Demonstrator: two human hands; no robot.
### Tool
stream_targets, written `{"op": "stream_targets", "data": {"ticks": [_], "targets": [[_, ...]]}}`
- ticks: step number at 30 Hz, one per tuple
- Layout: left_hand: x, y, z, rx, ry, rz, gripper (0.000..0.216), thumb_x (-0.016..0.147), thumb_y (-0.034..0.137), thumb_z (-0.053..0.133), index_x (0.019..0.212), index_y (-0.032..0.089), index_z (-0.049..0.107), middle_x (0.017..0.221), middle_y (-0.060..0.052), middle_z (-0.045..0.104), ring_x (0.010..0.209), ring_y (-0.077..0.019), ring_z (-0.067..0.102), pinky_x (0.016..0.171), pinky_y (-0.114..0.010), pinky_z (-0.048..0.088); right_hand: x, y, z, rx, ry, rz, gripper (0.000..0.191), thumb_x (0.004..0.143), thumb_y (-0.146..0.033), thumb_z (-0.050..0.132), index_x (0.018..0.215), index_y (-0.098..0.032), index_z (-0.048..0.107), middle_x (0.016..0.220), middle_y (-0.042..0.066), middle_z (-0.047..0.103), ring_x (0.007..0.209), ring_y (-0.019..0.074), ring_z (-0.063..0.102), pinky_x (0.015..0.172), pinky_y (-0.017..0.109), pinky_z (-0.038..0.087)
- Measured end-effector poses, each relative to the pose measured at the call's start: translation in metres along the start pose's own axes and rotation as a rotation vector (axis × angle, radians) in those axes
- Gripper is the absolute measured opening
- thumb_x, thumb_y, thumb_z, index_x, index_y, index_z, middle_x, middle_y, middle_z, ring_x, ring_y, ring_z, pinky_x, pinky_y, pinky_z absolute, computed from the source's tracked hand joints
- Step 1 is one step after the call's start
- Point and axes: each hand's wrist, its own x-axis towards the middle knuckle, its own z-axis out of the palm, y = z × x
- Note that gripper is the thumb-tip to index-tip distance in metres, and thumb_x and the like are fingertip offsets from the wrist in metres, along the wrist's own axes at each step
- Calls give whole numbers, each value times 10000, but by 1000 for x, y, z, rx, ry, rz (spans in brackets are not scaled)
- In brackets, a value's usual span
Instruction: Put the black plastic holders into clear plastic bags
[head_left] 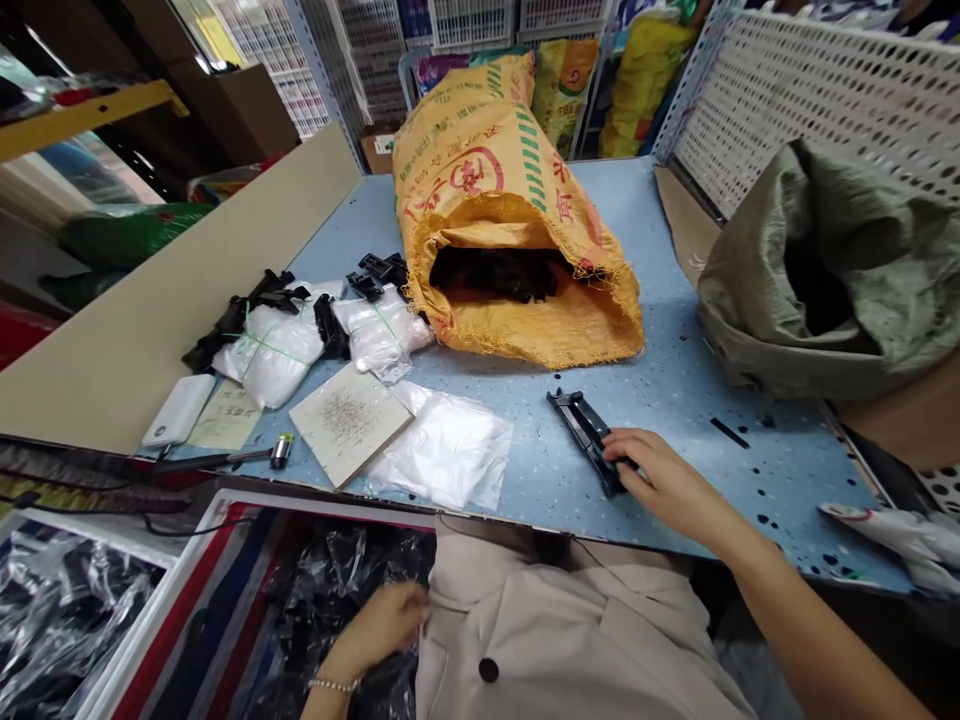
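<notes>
My right hand [660, 480] reaches over the blue table, its thumb and fingers closed on the near end of long black plastic parts [581, 435] lying side by side. My left hand [390, 620] is low at the table's front, beside my lap and over clear-wrapped black pieces [337, 570] in a striped-lined container; its blurred fingers do not show clearly. Beyond the right hand, a yellow woven sack [480, 190] lies on its side, mouth towards me, with dark pieces inside. A stack of clear plastic bags [446, 445] lies left of the black parts.
A square board [349, 420], a small hammer [281, 450] and a white power bank [178, 410] lie on the left. Behind them are tied bundles of plastic bags [277, 350] and black parts [371, 275]. An open grey-green sack [840, 280] stands right, before a perforated white panel [817, 90].
</notes>
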Motion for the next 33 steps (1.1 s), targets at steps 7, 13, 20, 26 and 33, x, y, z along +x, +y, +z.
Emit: {"op": "stream_targets", "data": {"ticks": [7,13,20,26,33], "targets": [[58,152,13,192,685,643,123,788,259,631,845,159,587,935,-100,600,914,-244,574,847,-414,463,7,15,18,-138,91,245,346,846,-292,453,1154,-169,551,1026,143,606,989,308,595,838,432,477],[77,153,-7,-92,522,591,213,843,281,526,665,174,571,695,-20,568,698,-168,556,709,-301,460,-5,13,4,547,38,461,328,799,-427,579,1036,-207,639,980,79,669,882,239,613,765,349,484],[73,149,-11,-270,504,596,245,777,371,582,674,155,636,631,-1,581,614,-131,538,606,-240,441,31,-69,49,1475,-246,533,301,651,-393,799,829,-182,678,699,-5,621,597,110,542,557,226,409],[78,144,-7,-379,582,612,137,703,281,603,634,171,644,706,-6,586,675,-137,542,651,-242,449,56,-84,80,1650,-275,595,292,597,-329,843,736,-136,673,643,-6,623,554,94,528,583,236,442],[81,136,-11,-463,589,609,166,707,321,633,654,165,646,722,-10,583,663,-131,540,623,-233,454,36,-74,56,1479,-20,614,313,619,-390,825,794,-163,698,673,-11,602,569,91,484,541,219,394]]}}
